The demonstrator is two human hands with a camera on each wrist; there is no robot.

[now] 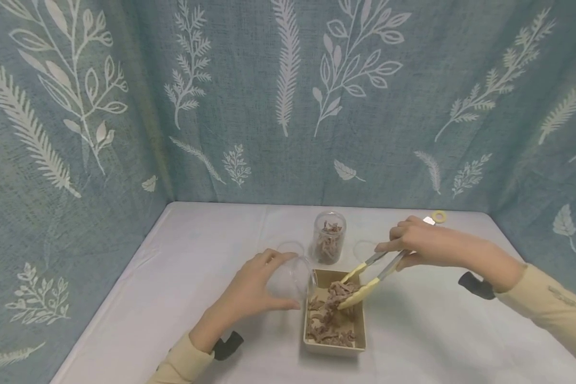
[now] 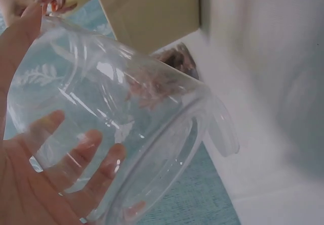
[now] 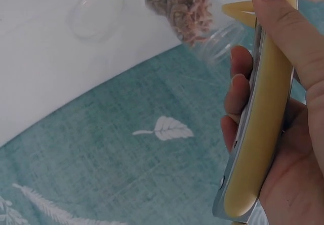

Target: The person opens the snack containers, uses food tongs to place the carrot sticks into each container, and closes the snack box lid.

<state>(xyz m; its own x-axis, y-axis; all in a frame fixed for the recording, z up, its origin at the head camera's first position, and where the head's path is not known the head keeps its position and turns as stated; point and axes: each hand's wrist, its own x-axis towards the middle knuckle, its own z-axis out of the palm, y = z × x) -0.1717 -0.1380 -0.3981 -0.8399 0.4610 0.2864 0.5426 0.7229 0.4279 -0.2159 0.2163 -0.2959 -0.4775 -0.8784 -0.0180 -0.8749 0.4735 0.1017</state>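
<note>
Left hand (image 1: 249, 285) grips an empty jar (image 2: 116, 114), ten o'clock from the tray (image 1: 333, 350); right hand (image 1: 417, 242) grips tongs (image 1: 370, 288); jar seems light, slippery; hold mid-wall.

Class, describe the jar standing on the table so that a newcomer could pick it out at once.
On the white table, find the tan rectangular tray. Just beyond its far edge, towards the curtain, stands a clear jar. Brownish strips inside set it apart from the empty-looking jar in the left hand.
</note>
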